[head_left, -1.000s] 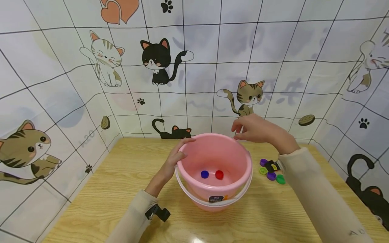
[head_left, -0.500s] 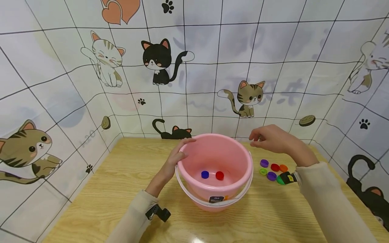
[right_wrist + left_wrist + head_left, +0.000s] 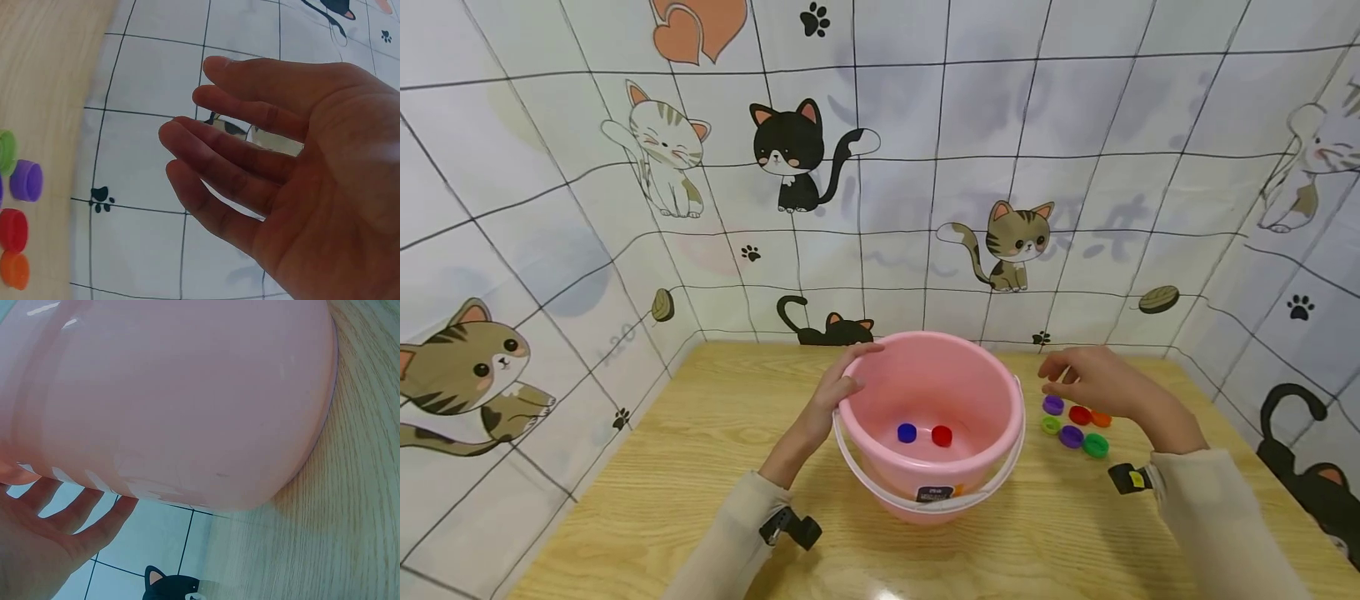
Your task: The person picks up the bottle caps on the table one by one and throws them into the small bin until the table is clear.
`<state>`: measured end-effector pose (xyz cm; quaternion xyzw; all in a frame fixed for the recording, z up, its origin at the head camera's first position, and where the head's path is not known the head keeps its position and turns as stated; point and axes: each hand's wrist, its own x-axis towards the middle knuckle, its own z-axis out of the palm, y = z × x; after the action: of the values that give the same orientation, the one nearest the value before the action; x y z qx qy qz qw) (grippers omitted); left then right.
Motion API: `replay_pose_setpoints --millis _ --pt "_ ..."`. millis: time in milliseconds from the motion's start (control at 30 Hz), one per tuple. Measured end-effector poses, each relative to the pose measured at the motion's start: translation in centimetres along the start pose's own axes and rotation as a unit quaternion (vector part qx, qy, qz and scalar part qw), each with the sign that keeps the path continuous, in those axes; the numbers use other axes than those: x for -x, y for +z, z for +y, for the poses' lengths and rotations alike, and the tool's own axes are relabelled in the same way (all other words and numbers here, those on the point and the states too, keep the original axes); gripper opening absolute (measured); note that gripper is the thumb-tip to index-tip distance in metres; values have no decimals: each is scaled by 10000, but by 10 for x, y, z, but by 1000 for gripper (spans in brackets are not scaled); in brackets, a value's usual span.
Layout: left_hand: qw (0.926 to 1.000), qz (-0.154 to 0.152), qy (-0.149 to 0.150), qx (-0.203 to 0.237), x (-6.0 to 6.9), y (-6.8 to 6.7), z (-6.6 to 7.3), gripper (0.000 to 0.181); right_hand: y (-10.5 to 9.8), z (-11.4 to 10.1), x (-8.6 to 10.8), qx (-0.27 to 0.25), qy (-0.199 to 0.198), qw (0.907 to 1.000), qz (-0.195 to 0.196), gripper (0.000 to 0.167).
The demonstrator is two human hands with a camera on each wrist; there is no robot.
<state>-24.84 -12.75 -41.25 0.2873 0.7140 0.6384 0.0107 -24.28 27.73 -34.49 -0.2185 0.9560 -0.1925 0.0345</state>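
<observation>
One pink bucket [image 3: 932, 375] stands upright near the middle of the desk [image 3: 640, 500], its mouth facing up and its long axis running from the base on the wood to the rim. A white handle [image 3: 958, 502] hangs low across the side nearest the person, by a dark label [image 3: 935, 494] that also faces them.

On the bucket's floor lie a blue cap [image 3: 907, 432] and a red cap [image 3: 942, 436], a little apart, the blue one to the left.

Right of the bucket, six more caps form a loose cluster: at the back, left to right, a purple cap [image 3: 1053, 405], a second red cap [image 3: 1080, 415] and an orange cap [image 3: 1101, 419]; in front, a lime cap [image 3: 1051, 425], another purple cap [image 3: 1071, 436] and a green cap [image 3: 1096, 446].

The left hand [image 3: 820, 407] grips the bucket's rim on the left. The right hand [image 3: 1101, 382] hangs near the back of the cluster, apart from the bucket, its fingers spread and gently bent.

Beige sleeves [image 3: 730, 533] cover both arms. Behind the desk is a white sheet [image 3: 887, 250] printed with cats and grid lines.
</observation>
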Motion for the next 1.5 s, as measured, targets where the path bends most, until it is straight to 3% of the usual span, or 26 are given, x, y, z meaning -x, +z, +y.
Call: replay_pose_setpoints --millis 633,833,1100,1500 --pt "10000 -14 2 21 0 0 -2 56 52 58 22 97 150 9993 316 19" --pt "10000 -29 3 59 -1 1 -2 56 60 68 27 168 244 9986 445 25" --pt "10000 31 -69 31 1 0 0 57 68 75 32 -212 541 9974 417 37" --pt "9999 -29 -49 103 1 1 0 56 72 82 38 80 756 9965 356 34"
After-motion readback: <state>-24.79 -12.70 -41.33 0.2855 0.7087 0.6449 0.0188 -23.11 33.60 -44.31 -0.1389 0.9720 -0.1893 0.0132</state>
